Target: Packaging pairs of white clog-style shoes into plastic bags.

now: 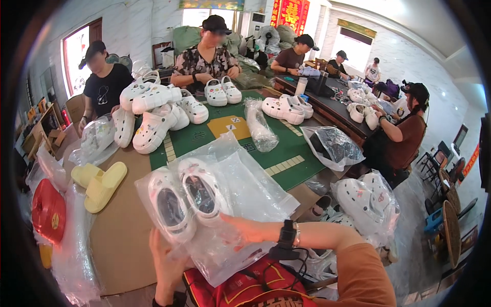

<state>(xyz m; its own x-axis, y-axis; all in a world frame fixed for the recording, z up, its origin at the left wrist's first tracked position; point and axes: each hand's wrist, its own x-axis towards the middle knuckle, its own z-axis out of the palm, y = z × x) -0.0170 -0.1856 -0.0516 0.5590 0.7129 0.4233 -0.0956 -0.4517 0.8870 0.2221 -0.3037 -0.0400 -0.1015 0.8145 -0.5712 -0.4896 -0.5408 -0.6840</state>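
A pair of white clogs [203, 197] lies side by side in a clear plastic bag [255, 176], close in front of me. At the bag's lower left edge, my left hand [168, 260] is closed on the plastic near the heel of the left clog. My right hand [241, 231] grips the bag beside the heel of the right clog, its fingers partly covered by film. Loose plastic spreads to the right of the clogs and hangs down toward my lap.
White clogs [156, 123] are piled on the green-topped table [192, 140]. Yellow slides [105, 187] and a red cap-like item [48, 212] lie left. Bagged clogs [365, 202] are heaped right. A co-worker [207, 56] faces me across the table; several others work nearby.
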